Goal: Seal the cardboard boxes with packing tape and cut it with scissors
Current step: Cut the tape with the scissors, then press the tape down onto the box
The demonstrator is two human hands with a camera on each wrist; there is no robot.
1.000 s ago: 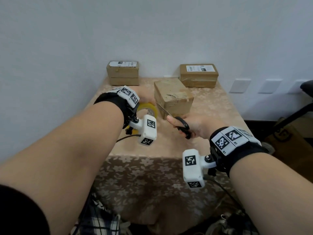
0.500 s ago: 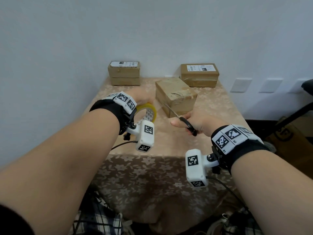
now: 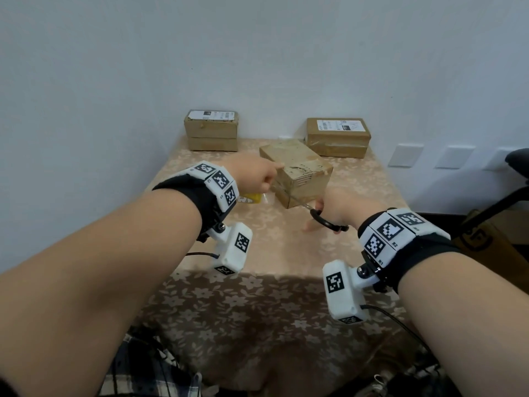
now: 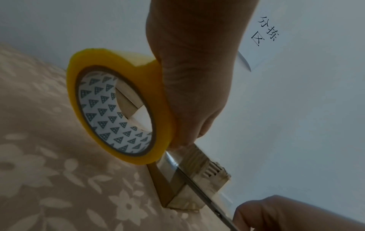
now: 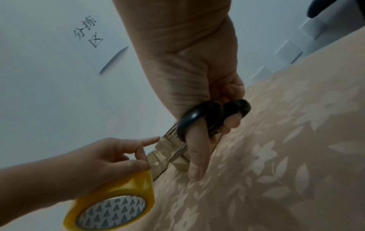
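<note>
A small cardboard box stands mid-table, turned at an angle. My left hand holds a yellow roll of packing tape just left of the box, and a clear strip runs from the roll to the box's near left edge. One left finger reaches to the box's top edge. My right hand grips black-handled scissors, fingers through the loops. The blades lie along the box's front face, pointing at the strip.
Two more taped cardboard boxes with labels stand against the wall, one at back left and one at back right. The table wears a beige flowered cloth. A dark chair stands to the right.
My left hand has moved the roll up toward the box's left edge. My right hand has swung the scissors forward and turned over, bringing the blades against the box front at the strip.
</note>
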